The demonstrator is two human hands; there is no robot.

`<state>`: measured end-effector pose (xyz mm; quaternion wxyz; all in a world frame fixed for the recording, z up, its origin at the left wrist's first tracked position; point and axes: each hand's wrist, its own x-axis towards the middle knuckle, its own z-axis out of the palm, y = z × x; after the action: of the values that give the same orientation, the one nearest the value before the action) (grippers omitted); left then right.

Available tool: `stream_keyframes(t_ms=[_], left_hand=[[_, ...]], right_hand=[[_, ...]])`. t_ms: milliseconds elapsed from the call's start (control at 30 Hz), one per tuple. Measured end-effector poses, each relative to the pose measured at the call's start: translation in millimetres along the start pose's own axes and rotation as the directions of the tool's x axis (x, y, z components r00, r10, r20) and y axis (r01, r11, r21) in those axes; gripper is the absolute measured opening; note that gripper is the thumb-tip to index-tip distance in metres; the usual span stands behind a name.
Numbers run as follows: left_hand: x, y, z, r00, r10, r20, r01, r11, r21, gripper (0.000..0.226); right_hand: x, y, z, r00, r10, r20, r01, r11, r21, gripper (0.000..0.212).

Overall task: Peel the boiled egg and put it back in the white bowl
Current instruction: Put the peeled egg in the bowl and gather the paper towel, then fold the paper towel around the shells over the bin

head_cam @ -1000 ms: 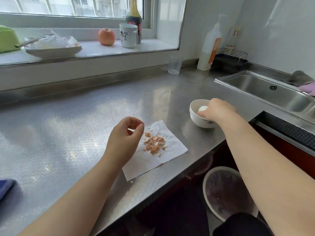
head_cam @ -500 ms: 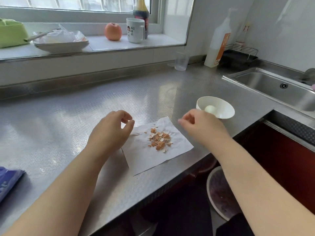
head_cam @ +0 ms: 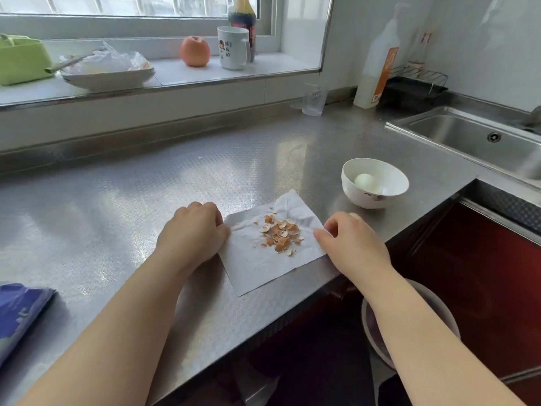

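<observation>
The peeled white egg [head_cam: 365, 181] lies inside the white bowl [head_cam: 369, 202], which stands on the steel counter to the right. Nearer me, a white paper towel [head_cam: 257, 268] lies flat with a heap of brown shell pieces [head_cam: 281, 234] on it. My left hand [head_cam: 191, 232] sits at the towel's left corner, fingers curled onto its edge. At the towel's right edge my right hand [head_cam: 354, 244] pinches the paper between thumb and fingers. Both hands are apart from the bowl.
A steel sink [head_cam: 468, 136] is at the far right. A clear glass [head_cam: 314, 98] and a white bottle [head_cam: 377, 63] stand at the back. A mug [head_cam: 233, 48] and an apple [head_cam: 195, 51] sit on the sill. A blue packet [head_cam: 20, 315] lies left; a bin [head_cam: 439, 306] is below the counter edge.
My right hand left the egg in the bowl and came back to the towel's right edge. My left hand lowered onto the towel's left corner.
</observation>
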<state>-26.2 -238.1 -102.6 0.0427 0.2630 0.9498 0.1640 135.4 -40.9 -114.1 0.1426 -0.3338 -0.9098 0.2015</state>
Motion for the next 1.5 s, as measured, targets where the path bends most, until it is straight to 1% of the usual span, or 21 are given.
stream_keyframes(t_ms=[67,133,167,233,333,400,500,600,667,700,767,867,900,967,1100,1167,1233,1300,1367,1433,1500], left_hand=[[-0.1,0.6,2.0,0.999,0.037,-0.017,-0.039,0.994,-0.102,0.012],[-1.6,2.0,1.4,0.997,0.071,-0.024,-0.075,0.963,-0.258,0.007],[-3.0,3.0,-0.3,0.996,0.085,-0.018,-0.086,0.94,-0.33,0.012],[-6.1,3.8,-6.1,0.993,0.117,0.009,-0.103,0.904,-0.415,0.024],[-7.2,1.7,-16.6,0.982,0.173,0.073,-0.129,0.905,-0.406,0.025],[-6.0,-2.2,-21.3,0.969,0.198,0.151,-0.109,0.883,-0.457,0.032],[-4.9,-9.6,-26.2,0.941,0.215,0.26,-0.05,0.85,-0.524,0.057],[-4.5,-14.0,-26.1,0.944,0.218,0.247,-0.096,0.9,-0.426,0.066],[-5.3,-13.0,-22.8,0.95,0.247,0.191,-0.167,0.919,-0.358,0.06],[-5.4,-12.0,-21.1,0.949,0.27,0.162,-0.205,0.921,-0.332,0.054],[-5.4,-9.8,-18.3,0.946,0.298,0.124,-0.247,0.915,-0.318,0.037],[-6.2,-4.5,-12.5,0.951,0.303,0.065,-0.263,0.9,-0.348,0.013],[-7.0,-1.0,-10.2,0.949,0.314,0.035,-0.279,0.884,-0.374,0.012],[-10.0,6.6,-6.1,0.946,0.323,0.011,-0.286,0.853,-0.437,0.019],[-16.3,22.7,2.7,0.94,0.34,0.021,-0.283,0.815,-0.505,0.02],[-19.4,32.2,6.6,0.945,0.327,-0.015,-0.286,0.801,-0.526,0.018],[-22.5,43.0,8.3,0.953,0.3,-0.036,-0.262,0.763,-0.592,0.015],[-27.9,56.5,8.8,0.954,0.3,0.003,-0.218,0.701,-0.679,0.025],[-34.0,72.7,9.6,0.941,0.336,0.03,-0.237,0.723,-0.649,0.034],[-40.7,93.8,10.9,0.927,0.373,0.016,-0.292,0.752,-0.591,0.021],[-45.7,117.3,13.7,0.929,0.37,-0.014,-0.3,0.728,-0.616,0.006]], right_hand=[[-0.4,-0.8,0.6,0.999,-0.025,-0.02,0.027,0.992,0.122,0.016],[-2.1,-2.5,0.1,0.997,-0.057,-0.044,0.066,0.967,0.246,0.01],[-3.2,-2.9,-0.2,0.996,-0.077,-0.043,0.087,0.951,0.298,0.007],[-5.8,-4.5,-1.5,0.993,-0.121,-0.012,0.117,0.919,0.376,0.021],[-10.2,-6.8,-4.3,0.975,-0.222,0.006,0.205,0.911,0.358,0.041],[-11.5,-7.5,-7.6,0.961,-0.275,0.026,0.252,0.909,0.331,0.047],[-10.8,-6.1,-14.0,0.95,-0.273,0.154,0.216,0.926,0.31,0.056],[-10.9,-4.5,-15.7,0.936,-0.247,0.249,0.175,0.944,0.278,0.069],[-12.5,-6.4,-12.6,0.929,-0.262,0.261,0.185,0.94,0.286,0.07],[-13.6,-7.0,-10.4,0.925,-0.283,0.254,0.208,0.935,0.286,0.066],[-14.0,-8.0,-5.7,0.922,-0.324,0.212,0.261,0.925,0.276,0.052],[-12.7,-9.2,-1.3,0.935,-0.331,0.125,0.286,0.915,0.285,0.024],[-12.6,-9.9,0.1,0.939,-0.33,0.096,0.288,0.909,0.301,0.019],[-13.9,-11.3,3.3,0.945,-0.324,0.046,0.288,0.89,0.354,0.014],[-21.7,-10.2,4.4,0.961,-0.275,-0.017,0.253,0.853,0.456,0.016],[-26.9,-7.9,2.6,0.966,-0.258,-0.02,0.232,0.826,0.514,0.025],[-31.5,-4.6,-0.6,0.97,-0.243,-0.014,0.213,0.817,0.536,0.038],[-35.2,-0.3,-7.2,0.972,-0.236,-0.008,0.207,0.833,0.514,0.043],[-39.2,6.4,-17.7,0.97,-0.243,-0.001,0.21,0.837,0.505,0.045],[-42.8,15.5,-31.3,0.968,-0.25,0.024,0.204,0.838,0.506,0.042],[-46.0,26.0,-45.7,0.972,-0.235,0.011,0.197,0.839,0.507,0.027]])
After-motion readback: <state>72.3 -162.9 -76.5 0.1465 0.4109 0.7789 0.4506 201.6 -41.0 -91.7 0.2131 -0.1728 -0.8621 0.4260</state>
